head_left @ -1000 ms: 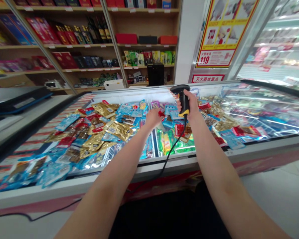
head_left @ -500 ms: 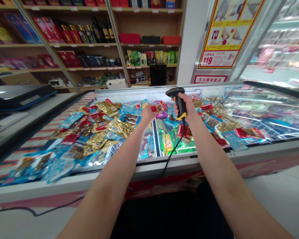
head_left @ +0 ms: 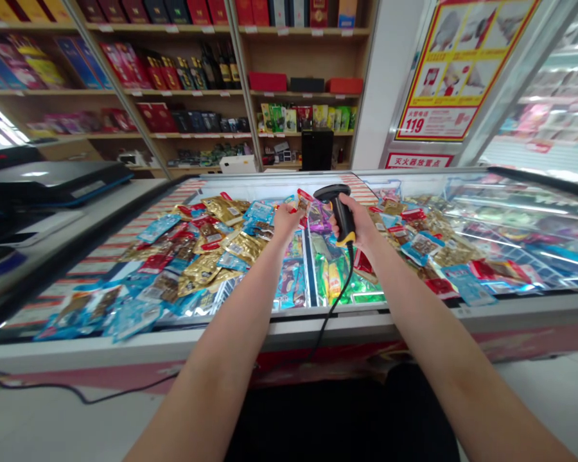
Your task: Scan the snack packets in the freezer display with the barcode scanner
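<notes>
My right hand is wrapped round the handle of a black and yellow barcode scanner, whose head points left. From the handle a black cable hangs down over the front edge of the freezer. Close by on the left, my left hand pinches a red snack packet just in front of the scanner's head. Beneath both hands lie loose snack packets on the glass top: gold packets and blue ones to the left, more gold, red and blue packets to the right.
The chest freezer spans the view, with bagged goods under its glass. A counter with a dark flat device stands at the left. Behind are wooden shelves of boxes and bottles, and a yellow-red wall poster.
The view has swung slightly left and up. The scanner head and the red packet have come closer together, and the packet now stands more upright in my left hand.
</notes>
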Tool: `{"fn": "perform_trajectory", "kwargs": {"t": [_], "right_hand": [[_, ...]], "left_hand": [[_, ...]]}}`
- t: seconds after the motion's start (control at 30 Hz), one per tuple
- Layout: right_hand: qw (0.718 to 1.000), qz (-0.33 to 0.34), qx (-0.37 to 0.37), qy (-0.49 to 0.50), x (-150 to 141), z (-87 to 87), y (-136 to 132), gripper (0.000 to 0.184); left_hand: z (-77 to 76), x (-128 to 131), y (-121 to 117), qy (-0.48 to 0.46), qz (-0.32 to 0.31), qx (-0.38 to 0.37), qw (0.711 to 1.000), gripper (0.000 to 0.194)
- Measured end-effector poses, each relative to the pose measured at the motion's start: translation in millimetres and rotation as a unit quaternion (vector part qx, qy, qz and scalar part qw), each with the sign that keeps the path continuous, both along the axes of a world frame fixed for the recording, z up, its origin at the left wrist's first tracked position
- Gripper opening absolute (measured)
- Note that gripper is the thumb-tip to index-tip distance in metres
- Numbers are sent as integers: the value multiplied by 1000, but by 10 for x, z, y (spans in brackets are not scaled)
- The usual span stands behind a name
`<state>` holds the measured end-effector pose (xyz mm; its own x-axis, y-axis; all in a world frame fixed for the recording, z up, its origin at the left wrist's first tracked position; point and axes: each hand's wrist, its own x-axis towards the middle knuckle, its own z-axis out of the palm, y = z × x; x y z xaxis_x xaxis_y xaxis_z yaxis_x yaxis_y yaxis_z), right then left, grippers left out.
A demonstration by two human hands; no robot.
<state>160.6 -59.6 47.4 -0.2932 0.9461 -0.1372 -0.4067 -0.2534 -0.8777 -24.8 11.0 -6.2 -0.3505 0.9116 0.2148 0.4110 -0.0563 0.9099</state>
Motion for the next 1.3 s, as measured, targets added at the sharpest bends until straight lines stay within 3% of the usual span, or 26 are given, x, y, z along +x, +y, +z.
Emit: {"fn": "perform_trajectory", "kwargs": {"t": [0.33, 1.07, 1.3], "right_hand": [[1000, 0, 9, 18, 49, 16, 33, 44], [1000, 4, 4, 4, 5, 71, -46, 43], [1000, 9, 3, 26, 54, 14, 29, 44]], "left_hand": [[90, -40, -110, -13, 13, -38, 999, 27], [13, -48, -48, -10, 1, -44, 999, 31], [12, -56, -27, -3, 3, -37, 999, 26]]}}
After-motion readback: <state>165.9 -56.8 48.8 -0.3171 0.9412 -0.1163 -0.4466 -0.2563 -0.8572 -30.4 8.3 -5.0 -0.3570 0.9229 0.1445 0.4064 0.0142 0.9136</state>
